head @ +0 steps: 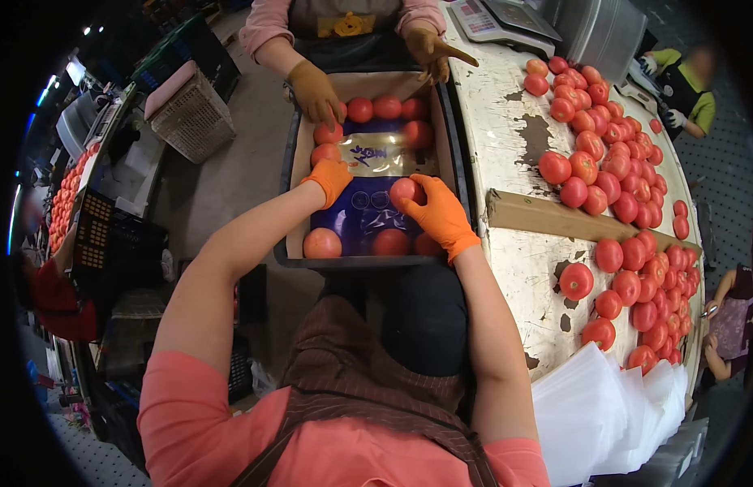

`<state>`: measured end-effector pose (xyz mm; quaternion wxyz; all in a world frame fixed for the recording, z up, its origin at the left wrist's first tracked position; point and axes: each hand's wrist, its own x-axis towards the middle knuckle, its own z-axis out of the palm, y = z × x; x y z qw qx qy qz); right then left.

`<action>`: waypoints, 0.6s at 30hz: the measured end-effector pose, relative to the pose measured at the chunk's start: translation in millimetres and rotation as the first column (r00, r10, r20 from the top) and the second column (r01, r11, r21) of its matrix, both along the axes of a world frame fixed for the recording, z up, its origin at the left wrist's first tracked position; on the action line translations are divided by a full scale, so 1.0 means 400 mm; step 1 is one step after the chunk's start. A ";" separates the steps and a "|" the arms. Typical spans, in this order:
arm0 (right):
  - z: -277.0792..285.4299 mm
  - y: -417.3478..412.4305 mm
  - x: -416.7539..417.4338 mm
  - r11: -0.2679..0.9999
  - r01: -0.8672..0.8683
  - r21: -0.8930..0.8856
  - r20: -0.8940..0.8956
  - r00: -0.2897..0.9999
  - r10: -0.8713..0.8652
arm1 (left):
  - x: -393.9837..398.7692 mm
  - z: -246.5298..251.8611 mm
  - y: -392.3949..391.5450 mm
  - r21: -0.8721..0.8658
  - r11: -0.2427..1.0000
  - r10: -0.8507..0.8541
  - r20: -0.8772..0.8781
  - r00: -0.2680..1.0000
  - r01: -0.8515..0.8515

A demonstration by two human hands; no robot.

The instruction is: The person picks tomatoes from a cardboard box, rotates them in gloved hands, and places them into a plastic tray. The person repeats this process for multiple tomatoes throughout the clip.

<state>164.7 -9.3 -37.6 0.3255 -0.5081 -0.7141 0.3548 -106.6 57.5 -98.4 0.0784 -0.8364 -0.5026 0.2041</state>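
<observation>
A dark crate lined with brown paper stands before me, with a blue and gold printed plastic sheet inside. Tomatoes line its edges, among them one at the near left corner. My right hand, in an orange glove, grips a tomato over the crate's right half. My left hand, also gloved in orange, is at the left side, just below a tomato; its fingertips are partly hidden, so whether it grips anything is unclear. Across from me, a co-worker's brown-gloved hand touches a tomato at the far left.
The white worktable on the right bears many tomatoes, split by a cardboard strip. White foam sheets lie at its near end, a scale at its far end. A white basket stands left. Other people are at both sides.
</observation>
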 end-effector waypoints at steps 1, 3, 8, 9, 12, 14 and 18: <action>-0.006 0.002 0.000 1.000 -0.005 0.016 0.063 0.998 0.004 | 0.005 0.028 -0.001 -0.037 0.999 -0.005 -0.003 1.000 0.005; -0.009 0.005 0.001 0.999 -0.016 0.033 0.186 0.982 0.009 | 0.021 0.093 -0.009 -0.218 0.976 0.042 0.200 0.979 0.003; -0.032 0.019 0.002 1.000 0.016 0.003 0.230 0.973 -0.017 | 0.054 0.118 -0.016 -0.633 0.765 0.512 0.708 0.486 0.116; -0.030 0.020 0.005 1.000 0.013 0.001 0.169 0.986 -0.013 | 0.057 0.151 0.002 -0.567 0.815 0.462 0.760 0.457 0.119; 0.002 0.007 -0.012 0.999 -0.046 -0.027 0.034 0.998 0.047 | -0.023 0.107 0.082 -0.300 0.951 0.286 0.762 0.582 -0.074; -0.005 0.008 0.004 0.998 -0.042 -0.044 -0.046 0.998 0.040 | 0.012 0.174 0.075 -0.418 0.907 0.359 0.683 0.636 -0.062; 0.010 0.005 0.007 0.991 -0.056 -0.118 -0.034 0.998 0.052 | 0.058 0.152 -0.025 -0.780 0.626 0.059 0.026 0.998 -0.016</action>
